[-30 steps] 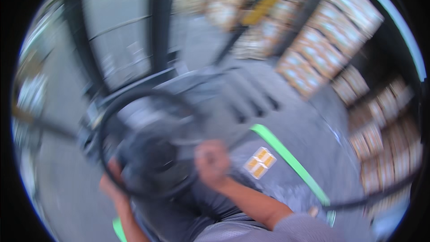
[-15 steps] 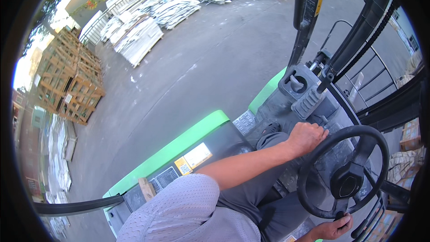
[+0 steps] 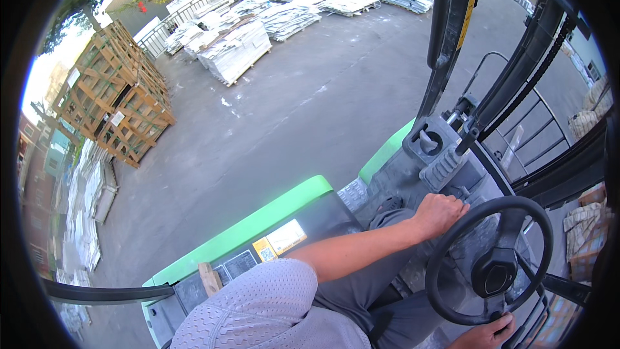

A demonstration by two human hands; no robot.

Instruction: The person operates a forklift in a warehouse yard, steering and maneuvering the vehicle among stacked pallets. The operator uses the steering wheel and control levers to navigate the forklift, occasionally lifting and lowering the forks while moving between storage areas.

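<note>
At ten o'clock, stacked brown slatted wooden crates [image 3: 123, 97]. At seven, a bright green curved panel [image 3: 245, 226]; below it, a pale lilac perforated sleeve [image 3: 258, 304], cut off by the lower edge. At four, the left hand [image 3: 442, 214], loosely fisted beside the black round steering wheel [image 3: 495, 273], its palm hidden, any hold unclear. Toward five, the right hand [image 3: 485, 335], fingers bent, touches the wheel's lower rim; its wrist is cut off, its exact grip unclear.

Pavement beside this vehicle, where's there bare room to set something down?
Widest bare patch: the grey pavement between the wooden crates, pale stacks and green edging. Crowded: around the steering wheel, with the left hand and right hand close by.
</note>
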